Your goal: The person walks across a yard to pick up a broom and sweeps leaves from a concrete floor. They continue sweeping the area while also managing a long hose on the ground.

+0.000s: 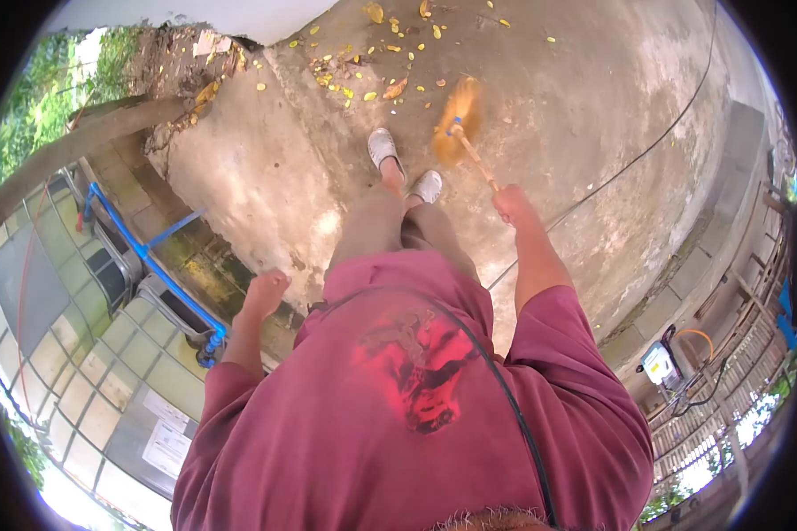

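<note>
My right hand (pixel 510 203) is wrapped round the wooden handle of a broom (pixel 460 119). Its wide tan bristle head, bound with blue near the handle, touches or hovers just over the concrete floor ahead of my feet and looks blurred. Yellow and brown fallen leaves (pixel 354 78) lie scattered on the floor to the left of and beyond the broom head. At my left side hangs my left hand (pixel 268 290), its fingers curled in; whether anything is inside them is hidden.
Damp concrete floor (pixel 522 106) spreads ahead. A dark cable (pixel 633 164) crosses it on the right. Caged white tanks (pixel 97 354) with a blue pipe (pixel 142 252) stand at left. A low block ledge (pixel 682 270) and a bamboo fence (pixel 748 354) edge the right.
</note>
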Tool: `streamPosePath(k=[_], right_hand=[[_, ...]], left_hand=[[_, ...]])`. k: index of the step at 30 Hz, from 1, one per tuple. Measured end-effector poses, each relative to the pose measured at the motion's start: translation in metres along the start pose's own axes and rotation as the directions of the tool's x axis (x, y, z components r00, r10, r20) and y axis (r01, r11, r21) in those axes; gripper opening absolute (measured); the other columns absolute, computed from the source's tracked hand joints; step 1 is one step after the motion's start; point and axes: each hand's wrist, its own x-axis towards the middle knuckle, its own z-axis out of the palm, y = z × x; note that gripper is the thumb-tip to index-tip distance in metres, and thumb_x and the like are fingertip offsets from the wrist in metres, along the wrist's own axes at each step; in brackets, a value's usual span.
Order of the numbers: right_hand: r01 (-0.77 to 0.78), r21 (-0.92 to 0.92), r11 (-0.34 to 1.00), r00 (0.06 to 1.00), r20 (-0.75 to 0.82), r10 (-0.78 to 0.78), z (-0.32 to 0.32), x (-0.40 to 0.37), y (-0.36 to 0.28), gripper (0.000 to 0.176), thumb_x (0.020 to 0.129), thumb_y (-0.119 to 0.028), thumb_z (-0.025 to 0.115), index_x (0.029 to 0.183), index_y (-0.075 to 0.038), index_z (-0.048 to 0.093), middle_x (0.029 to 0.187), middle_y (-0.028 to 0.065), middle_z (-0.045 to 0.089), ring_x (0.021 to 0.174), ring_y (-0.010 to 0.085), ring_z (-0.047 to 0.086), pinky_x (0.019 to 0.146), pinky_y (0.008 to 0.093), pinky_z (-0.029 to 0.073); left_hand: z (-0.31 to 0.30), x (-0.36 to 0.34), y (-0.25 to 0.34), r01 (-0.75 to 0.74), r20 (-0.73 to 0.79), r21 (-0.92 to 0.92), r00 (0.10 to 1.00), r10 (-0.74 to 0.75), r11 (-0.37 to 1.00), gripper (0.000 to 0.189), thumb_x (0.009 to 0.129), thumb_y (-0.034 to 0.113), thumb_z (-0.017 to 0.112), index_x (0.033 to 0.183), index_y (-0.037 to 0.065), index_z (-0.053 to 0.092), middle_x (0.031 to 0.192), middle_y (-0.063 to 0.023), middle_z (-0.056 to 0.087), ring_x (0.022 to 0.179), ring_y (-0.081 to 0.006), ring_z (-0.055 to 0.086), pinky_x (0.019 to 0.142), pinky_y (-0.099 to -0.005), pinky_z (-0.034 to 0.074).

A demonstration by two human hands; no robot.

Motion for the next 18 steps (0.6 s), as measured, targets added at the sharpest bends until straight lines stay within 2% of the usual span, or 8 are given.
streamPosePath(k=[3, 6, 9, 11, 13, 16, 18], right_hand=[[0.04, 0.183, 0.982, 0.985, 0.158, -0.069, 0.007, -0.007, -0.061, 0.012, 0.091, -0.013, 0.065, 0.097, -0.005, 0.06, 0.059, -0.0024, 0.046, 0.039, 0.0108, 0.037, 0.036, 0.0307, 0.029], [0.09, 0.216, 0.972, 0.958, 0.249, -0.144, -0.024, -0.047, -0.099, 0.016, 0.093, -0.014, 0.063, 0.107, -0.007, 0.059, 0.063, -0.0048, 0.045, 0.041, 0.0066, 0.034, 0.036, 0.027, 0.026], [0.154, 0.185, 0.971, 0.963, 0.193, -0.189, -0.09, -0.095, -0.097, 0.019, 0.093, -0.015, 0.064, 0.11, -0.006, 0.061, 0.066, -0.0045, 0.047, 0.042, 0.0049, 0.035, 0.035, 0.0246, 0.025], [0.136, 0.124, 0.983, 0.986, 0.076, -0.146, -0.137, -0.129, -0.093, 0.013, 0.093, -0.013, 0.063, 0.105, -0.006, 0.063, 0.063, -0.0042, 0.045, 0.04, 0.0053, 0.034, 0.035, 0.0247, 0.025], [0.049, 0.041, 0.998, 0.999, 0.015, -0.049, -0.183, -0.142, -0.086, 0.013, 0.094, -0.012, 0.062, 0.105, -0.006, 0.064, 0.062, -0.0041, 0.044, 0.039, 0.0058, 0.034, 0.034, 0.0259, 0.025], [-0.115, -0.026, 0.993, 0.987, -0.119, 0.111, -0.216, -0.126, -0.105, 0.008, 0.094, -0.01, 0.061, 0.095, -0.003, 0.064, 0.059, -0.0021, 0.044, 0.038, 0.0083, 0.036, 0.033, 0.0277, 0.026], [-0.129, -0.143, 0.981, 0.984, -0.142, 0.109, -0.221, -0.062, -0.105, 0.009, 0.093, -0.008, 0.06, 0.087, -0.002, 0.062, 0.057, -0.0001, 0.045, 0.037, 0.0106, 0.037, 0.033, 0.0288, 0.026]], left_hand=[[-0.023, 0.014, 0.042, -0.078, -0.064, -0.143, 0.996, 0.069, 0.987, 0.028, 0.094, 0.029, 0.067, 0.103, 0.003, 0.068, 0.096, -0.019, 0.072, 0.095, -0.0348, 0.069, 0.084, -0.0406, 0.053], [-0.045, 0.026, 0.053, -0.114, -0.089, -0.209, 0.991, 0.097, 0.971, 0.028, 0.094, 0.029, 0.067, 0.103, 0.003, 0.068, 0.096, -0.0194, 0.072, 0.093, -0.0343, 0.07, 0.083, -0.0407, 0.053], [-0.058, 0.039, 0.04, -0.078, -0.121, -0.267, 0.992, 0.046, 0.961, 0.028, 0.094, 0.029, 0.067, 0.103, 0.003, 0.068, 0.096, -0.0197, 0.072, 0.093, -0.0349, 0.07, 0.082, -0.0416, 0.053], [-0.051, 0.05, 0.004, -0.032, -0.136, -0.309, 0.991, -0.011, 0.95, 0.028, 0.094, 0.03, 0.067, 0.103, 0.003, 0.069, 0.097, -0.02, 0.072, 0.093, -0.0359, 0.069, 0.082, -0.0424, 0.053], [-0.035, 0.065, -0.038, -0.004, -0.152, -0.352, 0.987, -0.053, 0.936, 0.028, 0.093, 0.03, 0.067, 0.103, 0.004, 0.069, 0.097, -0.0203, 0.072, 0.093, -0.0372, 0.069, 0.083, -0.0433, 0.052], [-0.034, 0.059, -0.054, 0.146, -0.114, -0.265, 0.977, -0.181, 0.953, 0.028, 0.093, 0.031, 0.067, 0.101, 0.004, 0.07, 0.097, -0.021, 0.072, 0.094, -0.0388, 0.068, 0.083, -0.0446, 0.052], [-0.024, 0.054, -0.059, 0.175, -0.104, -0.296, 0.971, -0.213, 0.939, 0.029, 0.093, 0.031, 0.067, 0.1, 0.004, 0.071, 0.096, -0.0211, 0.072, 0.094, -0.0391, 0.068, 0.083, -0.0449, 0.052]])
